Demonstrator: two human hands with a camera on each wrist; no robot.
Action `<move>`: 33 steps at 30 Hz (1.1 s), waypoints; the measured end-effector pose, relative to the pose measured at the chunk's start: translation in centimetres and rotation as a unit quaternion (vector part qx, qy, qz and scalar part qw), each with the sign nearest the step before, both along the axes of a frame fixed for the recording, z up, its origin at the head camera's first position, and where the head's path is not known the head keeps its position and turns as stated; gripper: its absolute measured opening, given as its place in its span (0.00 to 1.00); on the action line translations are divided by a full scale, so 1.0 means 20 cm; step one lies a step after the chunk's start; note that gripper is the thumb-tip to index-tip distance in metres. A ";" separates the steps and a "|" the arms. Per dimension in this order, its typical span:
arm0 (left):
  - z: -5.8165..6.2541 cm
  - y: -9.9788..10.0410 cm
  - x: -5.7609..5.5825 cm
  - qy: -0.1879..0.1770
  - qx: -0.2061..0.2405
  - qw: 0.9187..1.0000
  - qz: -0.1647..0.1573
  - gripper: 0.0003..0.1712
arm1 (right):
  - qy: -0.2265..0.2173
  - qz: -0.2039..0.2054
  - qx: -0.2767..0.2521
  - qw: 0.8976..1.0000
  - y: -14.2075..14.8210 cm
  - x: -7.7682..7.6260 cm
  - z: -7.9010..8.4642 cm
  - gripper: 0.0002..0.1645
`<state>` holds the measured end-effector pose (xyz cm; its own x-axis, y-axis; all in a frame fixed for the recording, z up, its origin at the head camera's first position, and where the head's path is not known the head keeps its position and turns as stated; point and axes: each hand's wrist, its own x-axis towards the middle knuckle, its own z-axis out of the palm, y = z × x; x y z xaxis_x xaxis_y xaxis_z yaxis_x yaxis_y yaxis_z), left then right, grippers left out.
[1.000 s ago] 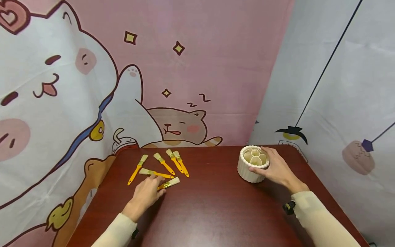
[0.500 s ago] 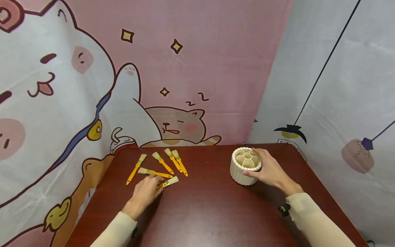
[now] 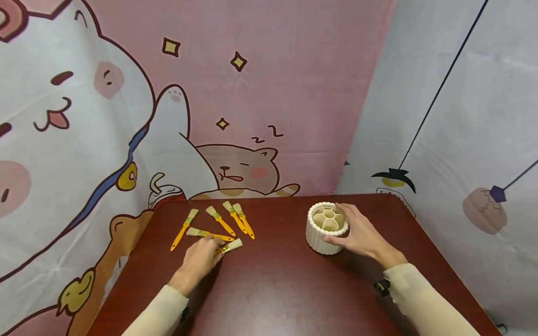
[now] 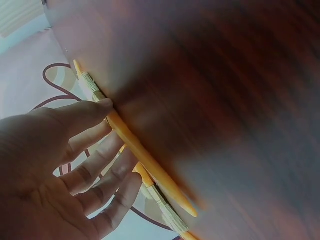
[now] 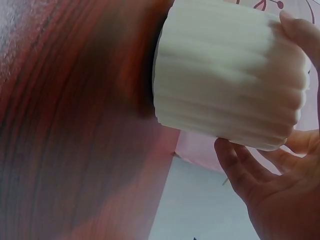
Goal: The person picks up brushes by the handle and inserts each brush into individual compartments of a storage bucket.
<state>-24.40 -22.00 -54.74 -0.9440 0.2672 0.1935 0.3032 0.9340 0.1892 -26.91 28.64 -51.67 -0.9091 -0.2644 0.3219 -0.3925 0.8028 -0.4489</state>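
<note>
My left hand (image 3: 199, 261) is low over the table at left, thumb and fingers pinching a small flat paintbrush (image 3: 230, 246) with a yellow handle and pale bristles. In the left wrist view the thumb lies against one end of that brush's yellow handle (image 4: 145, 156), while the other fingers spread behind it. At right, my right hand (image 3: 363, 235) grips a cream ribbed pen holder (image 3: 316, 237) with a beaded rim and flower-shaped dividers inside. Its thumb is on the near side and its fingers on the far side. The holder stands upright, its compartments holding nothing.
Several more yellow paintbrushes lie just beyond my left hand: one at far left (image 3: 185, 229), one crosswise (image 3: 210, 234), and others slanting (image 3: 221, 220) towards the back. The dark red-brown table (image 3: 269, 280) ends at a cartoon-printed cloth (image 3: 294, 93).
My right hand has brought the pen holder leftwards and slightly nearer across the table. The left hand has stayed almost in place at the paintbrush; the head view has shifted a little.
</note>
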 end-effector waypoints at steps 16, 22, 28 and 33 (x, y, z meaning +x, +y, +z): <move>0.01 0.00 -0.02 -0.011 0.002 1.000 0.003 0.13 | 0.008 0.019 -0.001 1.000 -0.09 0.03 0.00 0.75; 0.00 0.01 -0.02 -0.015 0.008 1.000 0.003 0.13 | -0.002 0.024 -0.003 1.000 -0.13 0.04 0.00 0.74; 0.01 0.01 -0.02 -0.006 0.010 1.000 0.001 0.11 | -0.005 0.025 0.001 1.000 -0.16 0.05 0.01 0.74; 0.02 0.02 -0.01 -0.002 0.013 1.000 0.000 0.10 | -0.005 0.030 -0.002 1.000 -0.18 0.06 0.01 0.74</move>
